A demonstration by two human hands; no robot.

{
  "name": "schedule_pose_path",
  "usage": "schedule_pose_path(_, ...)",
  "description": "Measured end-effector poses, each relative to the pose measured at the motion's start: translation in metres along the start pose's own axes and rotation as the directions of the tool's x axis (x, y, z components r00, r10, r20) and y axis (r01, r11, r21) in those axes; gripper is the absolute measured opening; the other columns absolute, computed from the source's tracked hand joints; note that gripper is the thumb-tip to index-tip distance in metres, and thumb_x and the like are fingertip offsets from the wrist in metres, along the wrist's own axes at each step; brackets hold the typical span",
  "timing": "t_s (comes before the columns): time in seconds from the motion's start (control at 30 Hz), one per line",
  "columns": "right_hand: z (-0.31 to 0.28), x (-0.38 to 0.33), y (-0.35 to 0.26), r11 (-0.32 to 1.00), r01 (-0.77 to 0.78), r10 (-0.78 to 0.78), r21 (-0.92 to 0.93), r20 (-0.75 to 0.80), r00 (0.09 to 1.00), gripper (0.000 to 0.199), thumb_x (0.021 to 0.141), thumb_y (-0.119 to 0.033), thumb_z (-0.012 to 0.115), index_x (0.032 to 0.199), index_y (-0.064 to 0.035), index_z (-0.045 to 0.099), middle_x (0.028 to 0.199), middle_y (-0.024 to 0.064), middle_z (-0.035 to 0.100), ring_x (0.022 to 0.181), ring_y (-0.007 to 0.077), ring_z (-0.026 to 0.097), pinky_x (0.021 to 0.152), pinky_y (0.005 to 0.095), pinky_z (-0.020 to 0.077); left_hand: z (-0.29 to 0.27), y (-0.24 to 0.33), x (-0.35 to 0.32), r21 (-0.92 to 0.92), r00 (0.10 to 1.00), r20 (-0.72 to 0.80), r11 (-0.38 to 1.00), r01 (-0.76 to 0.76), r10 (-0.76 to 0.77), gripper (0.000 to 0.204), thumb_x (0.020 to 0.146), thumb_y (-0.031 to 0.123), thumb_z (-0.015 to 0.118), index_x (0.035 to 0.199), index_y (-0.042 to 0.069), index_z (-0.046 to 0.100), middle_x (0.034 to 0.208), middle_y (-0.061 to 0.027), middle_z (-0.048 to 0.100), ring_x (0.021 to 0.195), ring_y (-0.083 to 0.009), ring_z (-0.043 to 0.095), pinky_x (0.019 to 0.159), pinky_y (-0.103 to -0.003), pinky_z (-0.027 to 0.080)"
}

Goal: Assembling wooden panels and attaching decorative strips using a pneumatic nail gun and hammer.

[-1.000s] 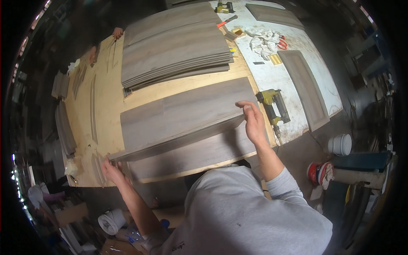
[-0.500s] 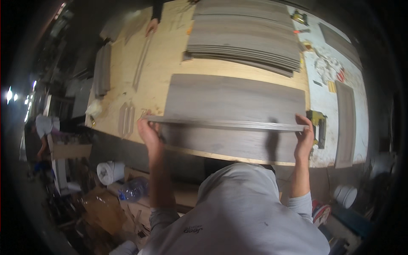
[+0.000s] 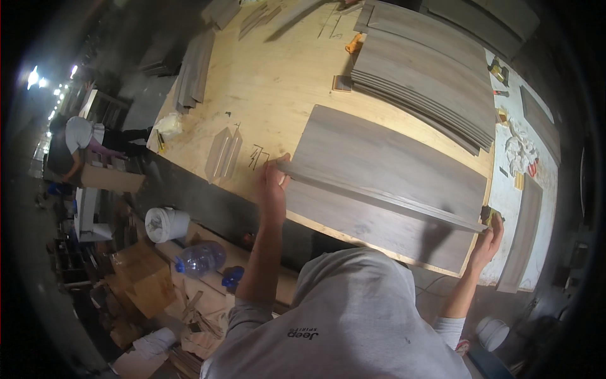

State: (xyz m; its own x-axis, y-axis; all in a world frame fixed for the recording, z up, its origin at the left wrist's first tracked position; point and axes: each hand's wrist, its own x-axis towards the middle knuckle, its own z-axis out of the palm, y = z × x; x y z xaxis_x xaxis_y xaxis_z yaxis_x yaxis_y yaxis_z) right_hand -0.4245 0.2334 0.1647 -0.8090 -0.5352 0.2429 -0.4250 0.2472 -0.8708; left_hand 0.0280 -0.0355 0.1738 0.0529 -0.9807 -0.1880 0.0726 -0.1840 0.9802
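Observation:
A long, narrow grey wood-look strip (image 3: 385, 198) spans between my two hands, seen almost edge-on. My left hand (image 3: 274, 183) is closed on its left end, and my right hand (image 3: 488, 243) grips its right end. Beneath it, a wide grey panel (image 3: 391, 151) lies flat near the table's front edge and takes the shadow of my right hand. Whether the strip touches this panel, I cannot tell. Just behind my right hand, a yellow-and-black tool (image 3: 491, 215) is partly hidden.
A stack of grey panels (image 3: 423, 76) lies farther back on the wooden table (image 3: 265, 95). Short pointed strips (image 3: 224, 155) lie left of my left hand. At right, a long grey panel (image 3: 524, 234) rests on a white surface. A co-worker (image 3: 79, 136) bends over boxes at far left.
The whole view has turned, so the table and strip now slant down to the right. Both hands still hold the strip's ends. The co-worker's hand at the upper left has left that spot.

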Motion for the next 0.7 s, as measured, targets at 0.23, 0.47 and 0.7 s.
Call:
schedule_pose_path(0.23,0.001,-0.009,0.002,0.605,-0.517,0.542,0.605,0.162,0.824,0.068,0.101,-0.054,0.036,0.150,-0.0084,0.047,0.150,0.0145,0.052,0.140,0.0288,0.048,0.120,0.0463,0.0262,-0.032,-0.034,0.028,0.121,0.908,0.128,0.915,0.384,-0.398,0.057,0.105,0.050,0.037,0.143,0.009,0.053,0.146,-0.0121,0.055,0.133,-0.0334,0.053,0.105,-0.050,0.047)
schedule_pose_path(0.47,-0.024,-0.005,0.076,0.274,-0.925,0.602,0.262,0.704,0.377,0.062,0.096,-0.040,0.045,0.148,-0.0069,0.049,0.139,0.0166,0.059,0.121,0.0248,0.061,0.098,0.0424,0.0516,-0.044,-0.031,0.071,0.261,0.498,0.451,0.643,0.720,-0.741,0.055,0.105,0.034,0.046,0.154,0.009,0.041,0.145,-0.0096,0.056,0.127,-0.0287,0.058,0.094,-0.040,0.055)
schedule_pose_path(0.7,-0.002,0.004,-0.003,0.790,-0.533,0.329,0.302,0.525,0.785,0.076,0.090,-0.016,0.051,0.161,-0.0061,0.029,0.153,0.0089,0.048,0.139,0.0202,0.043,0.116,0.0315,0.0289,0.007,0.002,0.085,0.348,0.763,0.543,0.921,0.176,-0.351,0.062,0.099,0.008,0.052,0.156,0.005,0.030,0.130,-0.0153,0.060,0.115,-0.0200,0.059,0.099,-0.034,0.046)
